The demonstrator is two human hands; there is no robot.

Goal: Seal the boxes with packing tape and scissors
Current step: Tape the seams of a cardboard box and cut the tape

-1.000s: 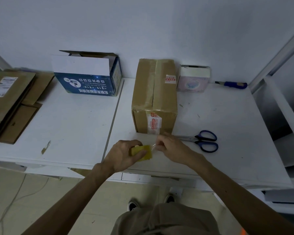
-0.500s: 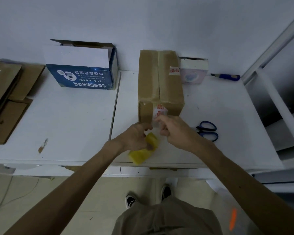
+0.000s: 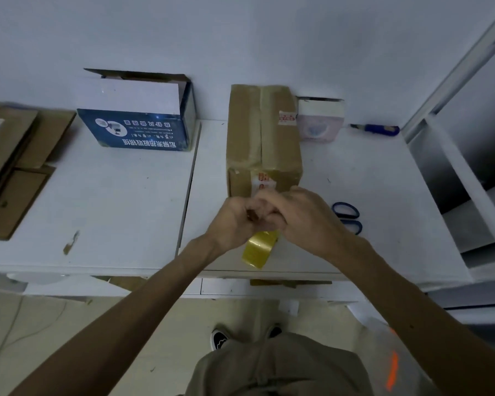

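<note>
A long brown cardboard box (image 3: pixel 262 141) lies on the white table (image 3: pixel 112 201), taped along its top seam, its near end facing me. Just in front of that end my left hand (image 3: pixel 232 221) grips a yellow tape roll (image 3: pixel 259 250), which hangs below my fingers. My right hand (image 3: pixel 300 215) is curled against the left one, fingers pinching at the roll's upper edge; the tape end is hidden between my fingers. Blue-handled scissors (image 3: pixel 347 215) lie on the table right of my right hand, blades hidden behind it.
An open blue and white box (image 3: pixel 137 124) stands at the back left. Flattened cardboard (image 3: pixel 9 164) lies at the far left. A small pink box (image 3: pixel 319 121) and a blue-handled tool (image 3: pixel 379 129) sit at the back right. A white shelf frame (image 3: pixel 455 172) borders the right.
Both hands have risen from the table's front edge to the box's near end and closed together. The tape roll has turned and now hangs below them.
</note>
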